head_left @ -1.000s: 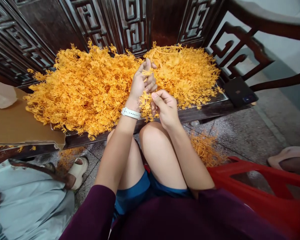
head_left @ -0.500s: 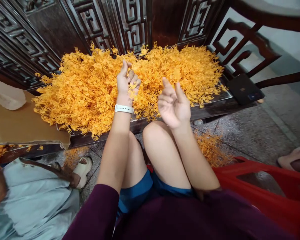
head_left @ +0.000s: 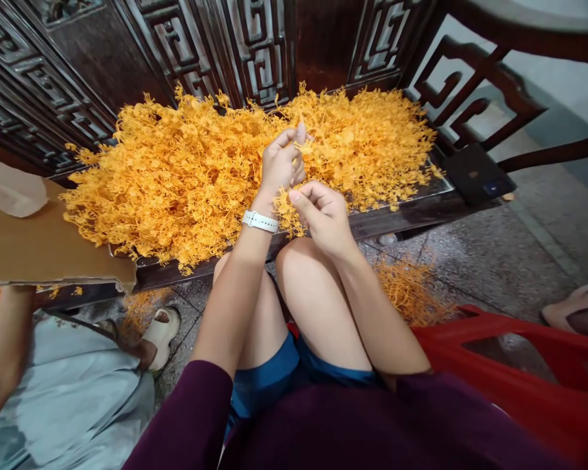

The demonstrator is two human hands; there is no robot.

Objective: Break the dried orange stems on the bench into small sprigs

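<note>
Moderate indoor light leaves whitish glare on the glossy carved wooden backrest (head_left: pixel 264 62) and a pale sheen on the speckled floor (head_left: pixel 490 254). The purple shirt (head_left: pixel 333 424) looks nearly black. Fine detail smears in the orange flower heap (head_left: pixel 176 176); wide-angle distortion stretches the softly blurred red plastic stool (head_left: pixel 514 375).

Carved bench (head_left: pixel 329 46), grey floor (head_left: pixel 494 238), red stool (head_left: pixel 514 388)

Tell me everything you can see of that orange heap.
The orange heap is a tangle of thin, branching pieces, plastic by the look. It sprawls along the dark bench, up towards its carved back, some bits overhanging the front edge. A cardboard piece lies by its left end. Whether the left hand or right hand touches it is unclear.
</note>
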